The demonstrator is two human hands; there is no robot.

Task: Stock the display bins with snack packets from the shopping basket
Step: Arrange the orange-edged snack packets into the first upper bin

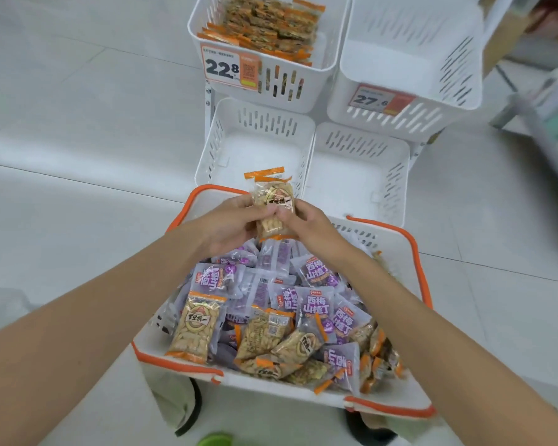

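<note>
Both hands hold a small stack of orange-edged peanut packets [273, 201] upright above the far end of the shopping basket [397, 239]. My left hand [226, 223] grips the stack from the left, and my right hand [306, 226] pinches it from the right. The white basket with orange trim holds several purple packets [314, 305] and more orange-edged peanut packets [195, 328]. Beyond it stand white display bins: the upper left bin [327, 56] is full of orange packets, while the upper right bin [409, 62], lower left bin [255, 149] and lower right bin [358, 169] hold nothing.
Price tags reading 22.8 [229, 67] and 27.6 [379, 99] hang on the upper bins. Light floor tiles [78, 123] surround the rack. A blurred shelf [545, 107] stands at the right edge. A green object [215, 439] shows at the bottom.
</note>
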